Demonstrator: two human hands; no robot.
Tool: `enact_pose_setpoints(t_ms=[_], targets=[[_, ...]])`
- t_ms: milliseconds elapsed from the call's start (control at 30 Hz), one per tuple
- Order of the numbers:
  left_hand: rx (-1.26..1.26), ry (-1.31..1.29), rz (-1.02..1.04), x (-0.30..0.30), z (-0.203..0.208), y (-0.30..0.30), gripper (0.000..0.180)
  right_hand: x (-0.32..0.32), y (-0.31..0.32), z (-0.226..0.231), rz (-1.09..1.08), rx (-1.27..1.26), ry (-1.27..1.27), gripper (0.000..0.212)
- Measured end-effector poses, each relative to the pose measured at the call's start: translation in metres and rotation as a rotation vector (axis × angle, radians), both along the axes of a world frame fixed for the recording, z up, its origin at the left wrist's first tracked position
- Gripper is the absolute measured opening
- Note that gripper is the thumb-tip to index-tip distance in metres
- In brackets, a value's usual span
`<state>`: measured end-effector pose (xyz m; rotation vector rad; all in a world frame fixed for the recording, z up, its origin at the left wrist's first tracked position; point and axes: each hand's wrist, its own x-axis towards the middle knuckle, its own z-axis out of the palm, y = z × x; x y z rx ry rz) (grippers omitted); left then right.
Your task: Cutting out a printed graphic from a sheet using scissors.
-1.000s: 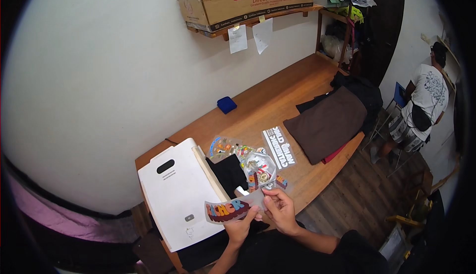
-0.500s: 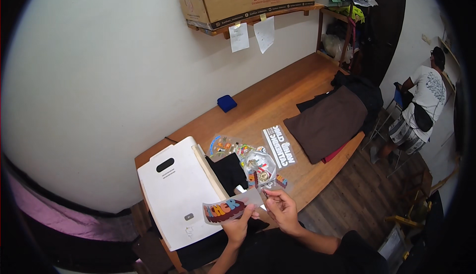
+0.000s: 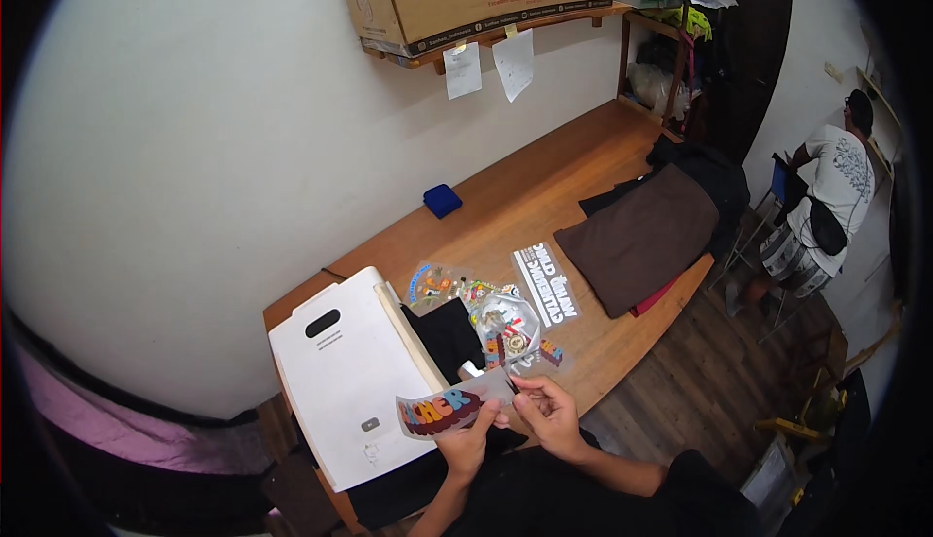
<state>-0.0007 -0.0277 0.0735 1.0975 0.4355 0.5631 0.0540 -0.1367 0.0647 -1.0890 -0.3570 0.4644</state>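
My left hand [image 3: 468, 437] pinches a sheet of clear transfer film [image 3: 437, 412] with raised-looking orange, blue and maroon lettering, held over the white press lid. Close to the sheet's right edge, my right hand [image 3: 550, 415] is closed on a thin dark tool [image 3: 513, 382]; its kind is too small to make out. Just beyond both hands, a clear, faceted dish [image 3: 507, 325] holds small items, including a round gold-coloured one. Beside it lie colourful printed films [image 3: 439, 289] and a film with white lettering [image 3: 546, 286].
The white lid [image 3: 352, 381] of a machine covers the table's near left. Folded dark garments [image 3: 637, 236] are piled at the right of the wooden table [image 3: 525, 197]. A small blue box [image 3: 442, 201] stands near the wall. Far right, a person [image 3: 831, 197] faces away beside a chair.
My right hand has shifted very slightly left and down, with the dark tool now at the film's edge. The left hand and film stay nearly in place.
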Motion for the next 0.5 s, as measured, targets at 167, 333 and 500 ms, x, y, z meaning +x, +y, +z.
enact_pose_setpoints(t_ms=[167, 333, 500], targets=[[-0.012, -0.015, 0.004, 0.0, 0.003, -0.002, 0.024, -0.003, 0.003, -0.003, -0.029, 0.032, 0.008, 0.025], [-0.016, -0.007, -0.003, -0.001, 0.001, -0.003, 0.023, -0.002, 0.004, 0.001, -0.041, 0.028, 0.004, 0.026], [0.029, 0.018, -0.041, -0.001, -0.001, -0.004, 0.026, 0.002, 0.008, 0.018, -0.111, -0.019, 0.135, 0.023]])
